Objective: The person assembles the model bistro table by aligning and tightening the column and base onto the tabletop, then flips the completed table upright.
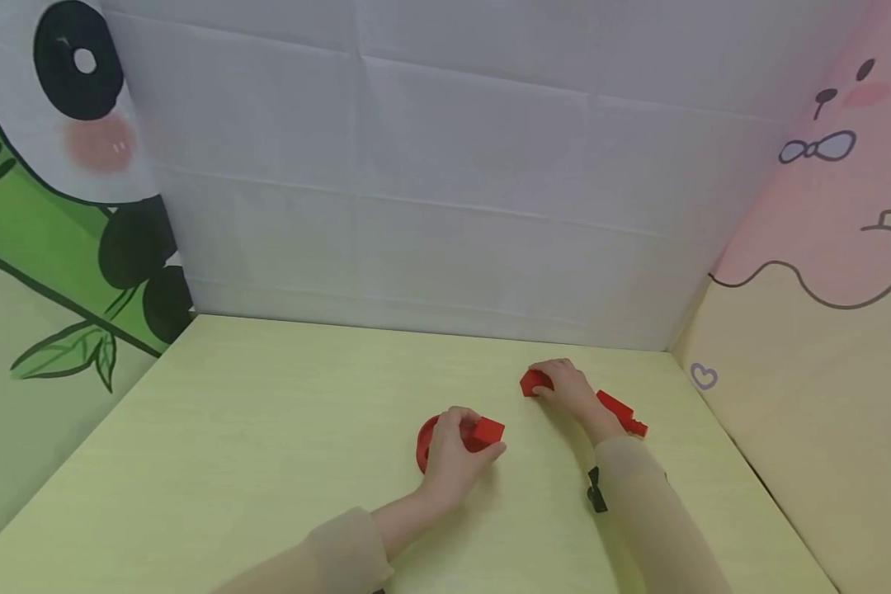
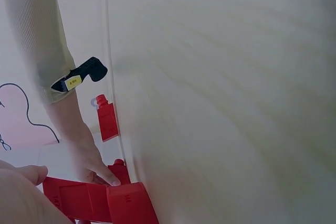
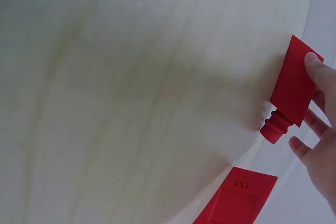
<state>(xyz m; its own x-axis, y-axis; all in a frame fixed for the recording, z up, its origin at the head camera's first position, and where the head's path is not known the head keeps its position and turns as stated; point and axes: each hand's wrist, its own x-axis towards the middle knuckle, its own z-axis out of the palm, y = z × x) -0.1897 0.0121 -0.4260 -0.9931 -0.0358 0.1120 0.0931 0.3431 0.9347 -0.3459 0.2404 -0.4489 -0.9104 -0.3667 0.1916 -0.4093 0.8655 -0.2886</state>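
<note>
Gripping a red block [image 1: 488,431] in my L hand [image 1: 449,464], betw. thumb & fingers; its square end points R past my fingers, curved red part [image 1: 421,445] showing on the other side, full long axis hidden. My R hand [image 1: 568,392] pinches a pegged block [image 3: 296,82], thumb on its face, fingers behind; long axis slants steeply in R wrist view, ridged peg [image 3: 276,125] pointing lower-L.

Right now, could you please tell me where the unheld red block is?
In the head view, the unheld red block lies toward the right on the table, just right of the right hand and wrist; it shows at the right wrist view's bottom edge.
</note>
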